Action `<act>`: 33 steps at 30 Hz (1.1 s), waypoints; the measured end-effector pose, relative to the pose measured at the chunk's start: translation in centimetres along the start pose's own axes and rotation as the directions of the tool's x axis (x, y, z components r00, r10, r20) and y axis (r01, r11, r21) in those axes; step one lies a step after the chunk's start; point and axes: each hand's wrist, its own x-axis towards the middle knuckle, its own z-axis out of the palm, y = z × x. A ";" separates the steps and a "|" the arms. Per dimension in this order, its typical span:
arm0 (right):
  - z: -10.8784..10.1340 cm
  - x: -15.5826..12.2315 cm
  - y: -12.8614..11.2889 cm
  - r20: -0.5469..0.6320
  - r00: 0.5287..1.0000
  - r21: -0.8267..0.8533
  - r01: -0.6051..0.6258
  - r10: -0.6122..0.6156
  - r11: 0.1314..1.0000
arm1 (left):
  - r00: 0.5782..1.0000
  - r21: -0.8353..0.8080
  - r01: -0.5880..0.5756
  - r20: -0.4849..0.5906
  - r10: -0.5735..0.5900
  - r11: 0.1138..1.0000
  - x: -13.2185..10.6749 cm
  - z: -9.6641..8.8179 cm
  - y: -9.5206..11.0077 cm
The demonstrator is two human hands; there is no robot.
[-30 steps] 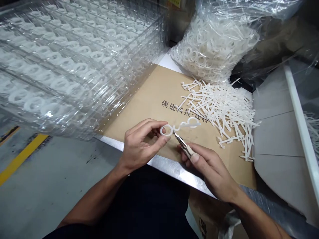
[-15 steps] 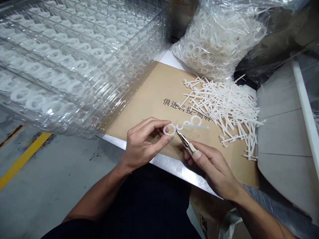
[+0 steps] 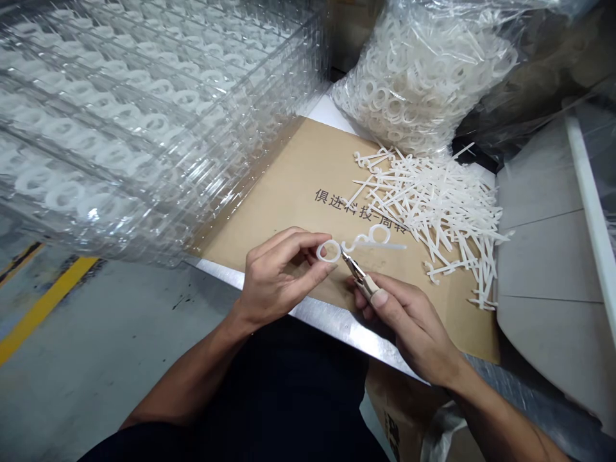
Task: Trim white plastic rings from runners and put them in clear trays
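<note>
The left hand [image 3: 286, 273] has its thumb and index finger pinched on the left edge of a translucent white plastic ring [image 3: 329, 261], the ring projecting just beyond the fingertips. To the right of this ring extends a wavy translucent white plastic strip [image 3: 357, 240] with a second loop and a straight rod; whether strip and ring are joined cannot be told. The right hand [image 3: 414, 321] is closed around metal-tipped nippers with beige handles [image 3: 368, 290], their tips at the ring's right edge, beside the strip.

Both hands are over a flat brown cardboard sheet with dark printed characters [image 3: 274, 205]. On its far right part lies a loose pile of thin white plastic sticks [image 3: 428, 205], some with hooked ends. Behind the pile stands a clear plastic bag [image 3: 414, 96] filled with many pale rings. On the left, a stack of clear plastic trays [image 3: 231, 135] holds white rings in parallel rows, separated by narrow dividers. At right, beside the pile, rises a pale grey panel with a white rim [image 3: 543, 256].
</note>
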 end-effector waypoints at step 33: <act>0.2 0.8 1.2 -0.003 1.000 -0.020 0.002 -0.003 1.000 | 0.999 -0.078 -0.024 -0.044 0.021 0.997 0.0 0.1 -0.7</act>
